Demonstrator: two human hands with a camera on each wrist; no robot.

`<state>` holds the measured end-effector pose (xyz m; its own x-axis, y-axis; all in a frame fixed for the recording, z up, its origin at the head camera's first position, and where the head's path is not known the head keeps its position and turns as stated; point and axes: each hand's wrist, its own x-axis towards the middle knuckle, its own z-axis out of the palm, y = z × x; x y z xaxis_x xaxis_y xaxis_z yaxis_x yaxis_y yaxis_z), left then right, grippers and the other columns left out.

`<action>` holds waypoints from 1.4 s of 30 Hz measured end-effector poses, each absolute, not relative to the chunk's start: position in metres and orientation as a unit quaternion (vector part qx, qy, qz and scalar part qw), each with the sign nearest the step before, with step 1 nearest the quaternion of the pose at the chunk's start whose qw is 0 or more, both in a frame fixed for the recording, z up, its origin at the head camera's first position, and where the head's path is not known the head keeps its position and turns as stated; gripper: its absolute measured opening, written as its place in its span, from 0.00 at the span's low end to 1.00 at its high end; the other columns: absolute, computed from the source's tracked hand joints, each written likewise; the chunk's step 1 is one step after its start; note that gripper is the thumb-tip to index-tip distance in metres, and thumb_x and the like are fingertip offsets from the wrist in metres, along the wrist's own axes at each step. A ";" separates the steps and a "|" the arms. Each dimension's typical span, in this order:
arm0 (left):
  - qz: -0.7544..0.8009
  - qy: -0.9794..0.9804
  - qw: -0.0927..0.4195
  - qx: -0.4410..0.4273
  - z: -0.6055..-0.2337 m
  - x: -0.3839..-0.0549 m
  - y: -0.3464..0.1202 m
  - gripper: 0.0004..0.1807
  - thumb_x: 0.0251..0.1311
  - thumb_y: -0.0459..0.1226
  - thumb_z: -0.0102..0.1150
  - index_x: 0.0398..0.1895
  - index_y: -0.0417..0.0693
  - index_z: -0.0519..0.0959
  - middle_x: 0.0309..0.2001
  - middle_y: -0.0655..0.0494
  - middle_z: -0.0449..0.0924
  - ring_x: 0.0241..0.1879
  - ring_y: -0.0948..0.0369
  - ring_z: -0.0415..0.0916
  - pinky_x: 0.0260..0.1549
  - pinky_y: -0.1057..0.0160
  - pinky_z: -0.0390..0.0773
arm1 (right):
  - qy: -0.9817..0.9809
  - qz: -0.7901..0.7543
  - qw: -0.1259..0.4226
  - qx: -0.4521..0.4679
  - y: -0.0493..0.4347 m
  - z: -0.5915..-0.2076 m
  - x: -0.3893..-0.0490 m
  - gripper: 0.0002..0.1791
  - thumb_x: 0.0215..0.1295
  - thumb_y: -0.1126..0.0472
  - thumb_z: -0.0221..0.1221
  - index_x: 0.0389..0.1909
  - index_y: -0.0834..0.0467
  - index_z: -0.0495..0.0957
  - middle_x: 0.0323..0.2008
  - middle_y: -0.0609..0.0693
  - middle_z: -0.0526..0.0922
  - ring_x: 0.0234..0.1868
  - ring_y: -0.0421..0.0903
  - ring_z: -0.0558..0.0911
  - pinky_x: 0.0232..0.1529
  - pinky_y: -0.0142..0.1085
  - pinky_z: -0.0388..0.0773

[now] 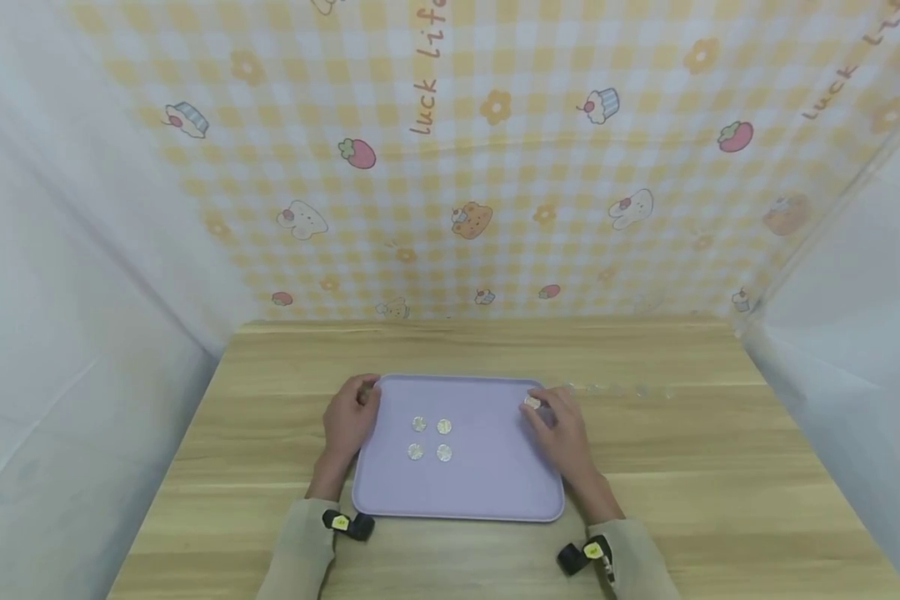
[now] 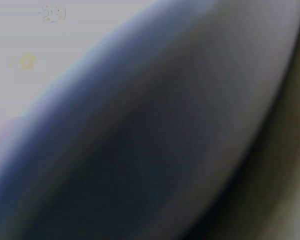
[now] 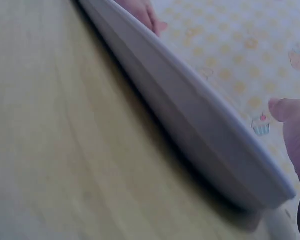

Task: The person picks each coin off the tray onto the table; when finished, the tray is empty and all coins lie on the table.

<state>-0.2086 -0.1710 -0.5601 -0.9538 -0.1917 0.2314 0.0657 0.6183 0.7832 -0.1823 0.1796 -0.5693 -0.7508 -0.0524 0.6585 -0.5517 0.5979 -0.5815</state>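
Note:
A light purple tray (image 1: pixel 487 492) lies on the wooden table, holding several small silvery coin-like discs (image 1: pixel 444 452) left of its middle. My right hand (image 1: pixel 566 433) is over the tray's far right corner, pinching another silvery disc (image 1: pixel 532 402) between thumb and finger. At the tray's far left edge, my left hand (image 1: pixel 351 421) grips the rim with bent fingers. Its fingertips are partly hidden. The tray's blurred side (image 2: pixel 155 115) fills most of the left wrist view. In the right wrist view, the tray's rim (image 3: pixel 200 95) crosses diagonally; the pinched disc is out of sight there.
Several faint, clear-looking discs (image 1: pixel 617 389) lie in a row on the table beyond my right hand. A yellow checked cloth (image 1: pixel 495 167) hangs behind the wooden table (image 1: pixel 690 500). White sheets (image 1: pixel 855 292) stand at both sides.

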 end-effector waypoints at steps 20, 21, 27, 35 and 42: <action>-0.436 -0.888 0.141 0.037 -0.564 -0.210 -0.170 0.13 0.67 0.41 0.58 0.51 0.50 0.82 0.27 0.52 0.80 0.23 0.59 0.72 0.26 0.61 0.70 | -0.835 0.463 0.279 0.103 0.191 -0.575 -0.183 0.15 0.54 0.68 0.71 0.44 0.62 0.84 0.32 0.50 0.78 0.36 0.38 0.70 0.39 0.23 0.66; -0.435 -0.889 0.142 0.037 -0.563 -0.210 -0.170 0.13 0.67 0.41 0.58 0.51 0.50 0.82 0.27 0.52 0.80 0.23 0.59 0.72 0.26 0.61 0.70 | -0.836 0.462 0.280 0.098 0.192 -0.575 -0.183 0.15 0.54 0.68 0.71 0.44 0.62 0.84 0.32 0.51 0.79 0.37 0.37 0.71 0.40 0.22 0.67; -0.431 -0.890 0.145 0.039 -0.561 -0.209 -0.171 0.13 0.67 0.41 0.58 0.51 0.50 0.82 0.27 0.52 0.80 0.24 0.59 0.72 0.27 0.61 0.70 | -0.836 0.466 0.281 0.074 0.198 -0.574 -0.181 0.15 0.53 0.68 0.72 0.43 0.61 0.85 0.36 0.53 0.83 0.40 0.36 0.74 0.45 0.19 0.69; -0.432 -0.890 0.142 0.041 -0.560 -0.208 -0.171 0.13 0.67 0.40 0.58 0.51 0.50 0.82 0.27 0.52 0.80 0.24 0.59 0.72 0.27 0.61 0.70 | -0.845 0.462 0.265 0.050 0.216 -0.573 -0.176 0.15 0.55 0.66 0.72 0.45 0.59 0.84 0.39 0.54 0.83 0.40 0.34 0.73 0.44 0.21 0.68; -0.433 -0.890 0.139 0.037 -0.559 -0.208 -0.172 0.13 0.67 0.40 0.58 0.51 0.50 0.82 0.26 0.53 0.79 0.23 0.60 0.71 0.26 0.62 0.70 | -0.840 0.464 0.280 0.019 0.235 -0.573 -0.171 0.16 0.54 0.69 0.72 0.45 0.61 0.85 0.32 0.51 0.80 0.35 0.31 0.72 0.38 0.19 0.68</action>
<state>-0.2084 -0.1718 -0.5595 -0.9585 -0.1868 0.2155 0.0541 0.6227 0.7806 -0.1706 0.2354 -0.5731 -0.8426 0.2277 0.4881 -0.2922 0.5680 -0.7694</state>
